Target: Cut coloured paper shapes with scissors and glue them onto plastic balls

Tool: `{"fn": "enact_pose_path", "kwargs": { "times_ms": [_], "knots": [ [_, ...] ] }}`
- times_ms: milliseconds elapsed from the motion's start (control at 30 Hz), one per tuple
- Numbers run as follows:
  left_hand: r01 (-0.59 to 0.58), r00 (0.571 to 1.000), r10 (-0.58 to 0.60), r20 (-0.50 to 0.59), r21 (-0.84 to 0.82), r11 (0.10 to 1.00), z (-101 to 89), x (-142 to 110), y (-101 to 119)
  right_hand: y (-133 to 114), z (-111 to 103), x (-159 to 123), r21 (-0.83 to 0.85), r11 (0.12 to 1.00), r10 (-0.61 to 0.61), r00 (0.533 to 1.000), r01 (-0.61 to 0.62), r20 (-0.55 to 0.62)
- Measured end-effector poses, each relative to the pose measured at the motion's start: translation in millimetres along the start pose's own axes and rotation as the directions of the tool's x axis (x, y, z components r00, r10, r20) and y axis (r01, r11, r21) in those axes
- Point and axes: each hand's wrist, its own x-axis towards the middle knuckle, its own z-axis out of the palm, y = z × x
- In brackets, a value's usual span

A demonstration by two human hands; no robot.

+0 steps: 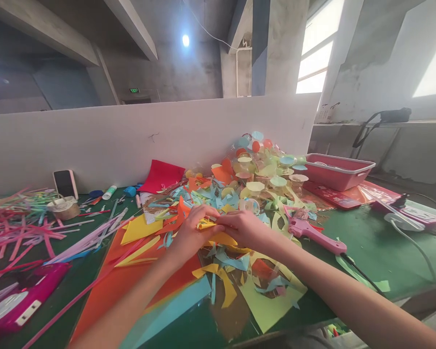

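Observation:
My left hand (194, 230) and my right hand (241, 227) meet over the middle of the table. Between their closed fingers they pinch a small folded piece of yellow paper (205, 224); the fingers partly cover it. Around and beneath them lie cut scraps of blue paper (234, 259) and yellow paper scraps (227, 288). An orange sheet (111, 291) spreads under my left forearm, with a yellow sheet (140, 230) on its far part. Just past my right hand is a pink glue gun (318, 236), lying on its side.
A heap of clear cups with coloured paper discs (256, 186) rises behind my hands. Straws (25, 228) cover the left, near an upright phone (66, 184) and a magenta device (27, 298). A red basket (339, 175) and a power strip (410, 215) sit at right.

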Motion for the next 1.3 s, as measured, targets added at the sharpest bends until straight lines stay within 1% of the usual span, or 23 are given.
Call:
{"fn": "enact_pose_path", "kwargs": {
  "times_ms": [167, 333, 467, 600, 667, 700, 733, 800, 833, 867, 900, 933, 967, 1000, 1033, 1067, 1100, 1133, 1200, 1300],
  "knots": [
    [-0.023, 0.999, 0.019, -0.047, -0.092, 0.995, 1.4, 0.5, -0.2, 1.1, -0.2, 0.7, 0.012, 1.0, 0.018, 0.999, -0.018, -0.027],
    [-0.03, 0.999, 0.024, -0.041, -0.139, 0.99, -6.1, 4.1, -3.8, -0.5, -0.8, 2.9, 0.079, 0.996, 0.054, 0.998, -0.052, -0.021],
    [0.047, 0.997, -0.057, -0.049, -0.174, 0.984, -11.8, 5.9, -5.4, -4.2, -4.1, 6.7, 0.102, 0.989, 0.106, 0.994, -0.105, -0.009],
    [0.121, 0.988, -0.133, -0.084, -0.133, 0.984, -14.7, 6.4, 0.8, -2.7, -5.3, 7.6, 0.072, 0.989, 0.132, 0.991, -0.131, -0.005],
    [0.156, 0.971, -0.176, -0.163, -0.131, 0.979, -21.8, 8.3, 0.8, 0.2, -5.2, 6.1, 0.033, 0.988, 0.148, 0.989, -0.148, 0.003],
    [0.165, 0.954, -0.196, -0.228, -0.148, 0.975, -27.8, 9.8, -1.3, 1.8, -5.2, 5.1, 0.01, 0.988, 0.154, 0.988, -0.155, 0.009],
    [0.165, 0.927, -0.213, -0.309, -0.173, 0.971, -35.2, 11.5, -4.6, 3.3, -5.4, 4.2, -0.011, 0.987, 0.162, 0.987, -0.162, 0.016],
    [0.133, 0.857, -0.214, -0.469, -0.2, 0.971, -51.3, 14.7, -13.5, 5.1, -6.3, 2.8, -0.012, 0.981, 0.193, 0.981, -0.193, 0.034],
    [0.132, 0.834, -0.198, -0.515, -0.162, 0.978, -58.2, 15.8, -18.0, 5.2, -6.9, 2.4, 0.019, 0.976, 0.217, 0.975, -0.218, 0.049],
    [0.142, 0.824, -0.186, -0.535, -0.122, 0.982, -63.0, 16.3, -21.7, 4.6, -7.6, 2.4, 0.07, 0.966, 0.244, 0.968, -0.248, 0.065],
    [0.155, 0.832, -0.182, -0.524, -0.096, 0.983, -64.9, 16.2, -24.3, 3.5, -8.2, 2.5, 0.136, 0.951, 0.27, 0.959, -0.279, 0.083],
    [0.163, 0.858, -0.184, -0.48, -0.086, 0.983, -63.5, 15.5, -25.5, 2.0, -8.8, 2.8, 0.207, 0.928, 0.294, 0.95, -0.309, 0.101],
    [0.166, 0.897, -0.188, -0.399, -0.09, 0.982, -59.0, 14.0, -25.1, 0.2, -9.3, 3.1, 0.272, 0.902, 0.313, 0.942, -0.334, 0.119],
    [0.169, 0.941, -0.191, -0.278, -0.101, 0.98, -51.7, 12.1, -23.5, -1.5, -9.7, 3.4, 0.326, 0.877, 0.327, 0.936, -0.353, 0.133],
    [0.182, 0.972, -0.195, -0.131, -0.103, 0.978, -42.5, 9.9, -20.7, -3.0, -10.1, 3.5, 0.367, 0.854, 0.338, 0.93, -0.367, 0.144],
    [0.199, 0.98, -0.2, -0.01, -0.084, 0.977, -32.5, 7.5, -17.2, -4.0, -10.4, 3.6, 0.396, 0.836, 0.347, 0.925, -0.38, 0.154],
    [0.21, 0.977, -0.206, 0.061, -0.064, 0.976, -22.7, 5.1, -13.4, -4.6, -10.7, 3.5, 0.417, 0.821, 0.355, 0.921, -0.389, 0.161],
    [0.229, 0.971, -0.225, 0.079, -0.05, 0.972, -14.0, 3.0, -9.6, -4.7, -10.9, 3.5, 0.433, 0.811, 0.359, 0.919, -0.394, 0.164],
    [0.271, 0.962, -0.269, 0.033, -0.054, 0.961, -2.3, 0.0, -3.7, -4.1, -11.0, 3.8, 0.459, 0.799, 0.355, 0.921, -0.388, 0.162],
    [0.309, 0.95, -0.311, 0.013, -0.147, 0.94, 0.0, -1.1, -1.0, -2.8, -10.7, 5.8, 0.465, 0.81, 0.33, 0.933, -0.357, 0.141]
  ]
}}
